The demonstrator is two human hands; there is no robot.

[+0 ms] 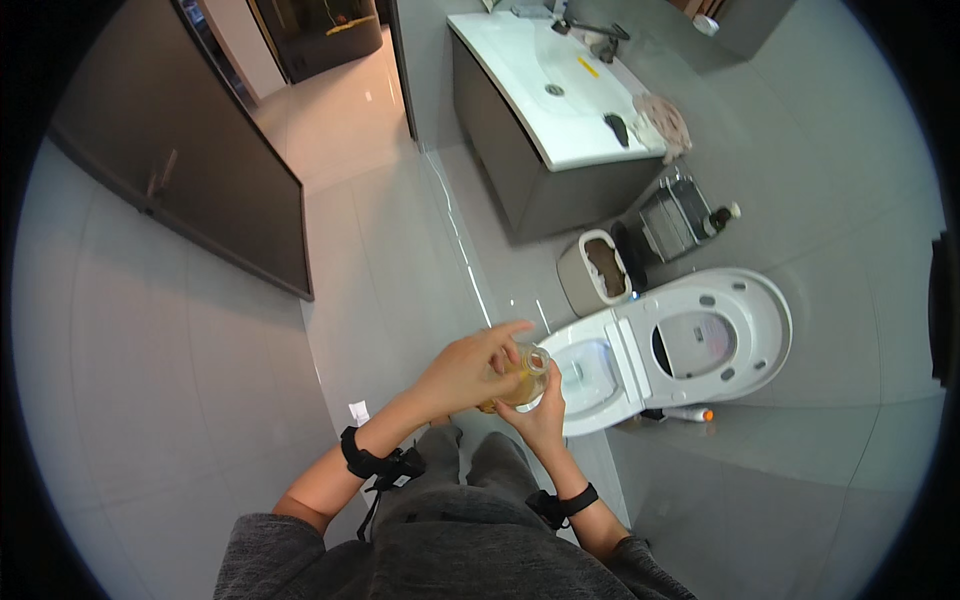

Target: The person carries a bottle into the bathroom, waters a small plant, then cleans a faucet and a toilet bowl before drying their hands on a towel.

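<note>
A clear glass bottle (pixel 537 384) with yellowish contents is tilted in front of my body, its round open mouth turned to the right, close to the toilet bowl. My right hand (pixel 541 417) is closed around its lower side, thumb and fingers against the glass. From the left, my left hand (pixel 468 372) lies over the bottle's body, its index finger lifted away and the other fingers bent against it. The left hand covers much of the bottle. Just beyond is the white toilet (pixel 628 402), its lid and seat raised and water in the bowl.
A white bin (pixel 578 285) with a dark liner stands behind the toilet bowl, beside a wire rack (pixel 672 222). Farther back is a white sink counter (pixel 508 62) with a dark tap and cloths. A dark door (pixel 200 150) stands open at left. A white-and-orange bottle (pixel 690 414) lies beside the toilet.
</note>
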